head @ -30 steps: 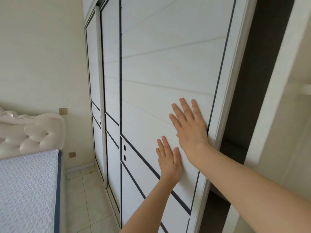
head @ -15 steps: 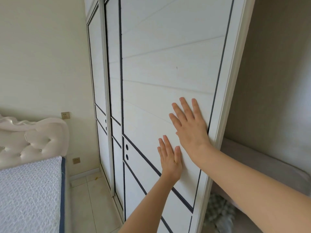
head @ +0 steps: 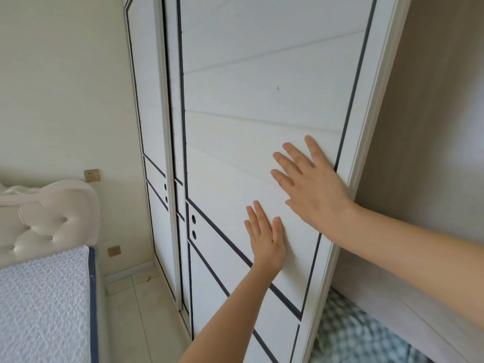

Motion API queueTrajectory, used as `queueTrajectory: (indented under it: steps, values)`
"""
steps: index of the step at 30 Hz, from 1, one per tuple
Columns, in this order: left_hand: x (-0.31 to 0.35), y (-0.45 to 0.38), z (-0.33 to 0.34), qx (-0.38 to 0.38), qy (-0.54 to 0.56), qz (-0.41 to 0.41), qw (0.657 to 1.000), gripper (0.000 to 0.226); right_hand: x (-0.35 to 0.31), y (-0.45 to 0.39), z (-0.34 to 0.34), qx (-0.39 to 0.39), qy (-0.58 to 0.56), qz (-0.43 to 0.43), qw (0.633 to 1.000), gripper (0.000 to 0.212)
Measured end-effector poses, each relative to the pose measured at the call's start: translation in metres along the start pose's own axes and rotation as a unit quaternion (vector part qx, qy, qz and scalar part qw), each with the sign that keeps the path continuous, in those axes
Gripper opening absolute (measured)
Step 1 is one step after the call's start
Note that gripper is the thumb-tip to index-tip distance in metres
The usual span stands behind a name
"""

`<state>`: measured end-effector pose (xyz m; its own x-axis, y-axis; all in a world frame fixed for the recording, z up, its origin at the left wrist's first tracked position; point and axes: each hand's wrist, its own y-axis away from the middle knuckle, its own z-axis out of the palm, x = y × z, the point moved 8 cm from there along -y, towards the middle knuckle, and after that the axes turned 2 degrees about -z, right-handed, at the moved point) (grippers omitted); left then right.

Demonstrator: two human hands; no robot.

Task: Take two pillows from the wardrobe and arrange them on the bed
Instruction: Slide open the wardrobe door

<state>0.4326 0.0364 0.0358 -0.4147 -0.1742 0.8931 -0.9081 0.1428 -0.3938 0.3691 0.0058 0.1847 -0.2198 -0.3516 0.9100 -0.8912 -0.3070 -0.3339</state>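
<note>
Both palms lie flat on the white sliding wardrobe door (head: 256, 100), which has dark trim lines. My left hand (head: 265, 238) presses low on the panel with fingers spread. My right hand (head: 311, 188) presses higher, close to the door's right edge. To the right of that edge the wardrobe interior (head: 429, 127) stands exposed, and a green-and-white checked fabric item (head: 351, 334) lies on a lower shelf inside. Whether it is a pillow I cannot tell. The bed (head: 39, 305) with a white textured mattress is at the lower left.
A tufted white headboard (head: 47, 218) stands against the far wall with two wall sockets (head: 91, 175) beside it. A second sliding door (head: 149, 127) sits further left. A narrow tiled floor strip (head: 136, 310) runs between bed and wardrobe.
The sliding door has moved left under both palms, widening the opening on the right. The checked fabric and inner shelf have come into view. My right hand has shifted slightly on the panel.
</note>
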Motion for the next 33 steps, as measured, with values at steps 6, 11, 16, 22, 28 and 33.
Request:
queueTrajectory:
  steps: [6, 11, 16, 22, 28, 33]
  values:
    - [-0.024, -0.043, -0.019, 0.02, -0.005, 0.012, 1.0, 0.056, -0.02, -0.048, 0.003, 0.012, 0.027, -0.003, 1.0, 0.073]
    - [-0.05, -0.08, -0.038, 0.035, -0.005, 0.018, 0.999, 0.054, -0.038, -0.094, 0.006, 0.02, 0.035, -0.008, 0.999, 0.073]
    - [-0.072, -0.121, -0.059, 0.053, -0.013, 0.028, 0.998, 0.058, -0.057, -0.143, 0.009, 0.02, 0.053, -0.014, 0.998, 0.073]
    - [-0.094, -0.162, -0.08, 0.062, -0.019, 0.032, 0.997, 0.061, -0.077, -0.192, 0.012, 0.015, 0.06, -0.021, 0.998, 0.073]
    - [-0.111, -0.185, -0.094, 0.059, -0.037, 0.039, 0.997, 0.055, -0.088, -0.222, 0.014, 0.016, 0.049, -0.015, 0.999, 0.076]
    - [-0.114, -0.187, -0.093, 0.066, -0.025, 0.055, 0.996, 0.057, -0.093, -0.225, 0.017, 0.008, 0.04, -0.011, 0.999, 0.076]
